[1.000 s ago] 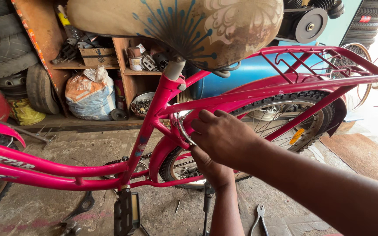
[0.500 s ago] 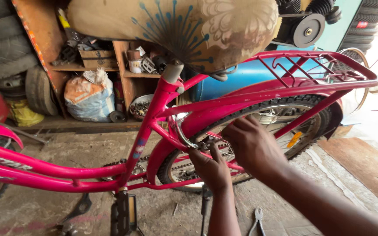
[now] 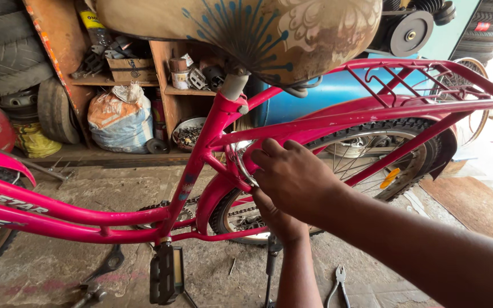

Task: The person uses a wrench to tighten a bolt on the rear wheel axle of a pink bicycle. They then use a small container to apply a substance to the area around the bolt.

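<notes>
Reaching across the centre of the frame, my right hand (image 3: 292, 179) curls its fingers over a shiny metal band (image 3: 239, 162) at the front of the rear mudguard (image 3: 292, 122) of a pink bicycle (image 3: 201, 154). Just beneath it, my left hand (image 3: 278, 219) comes up from the bottom edge, mostly hidden behind the right, so I cannot tell how far it is open or what it grips. A patterned saddle (image 3: 246, 28) fills the top of the frame, with the rear rack (image 3: 429, 85) at upper right. On the concrete floor (lower right of centre) lie pliers (image 3: 338, 282); a wrench (image 3: 101, 276) lies at lower left, near the pedal (image 3: 166, 274). Wooden shelves (image 3: 144, 80) and stacked tyres (image 3: 7, 51) occupy the upper left.
</notes>
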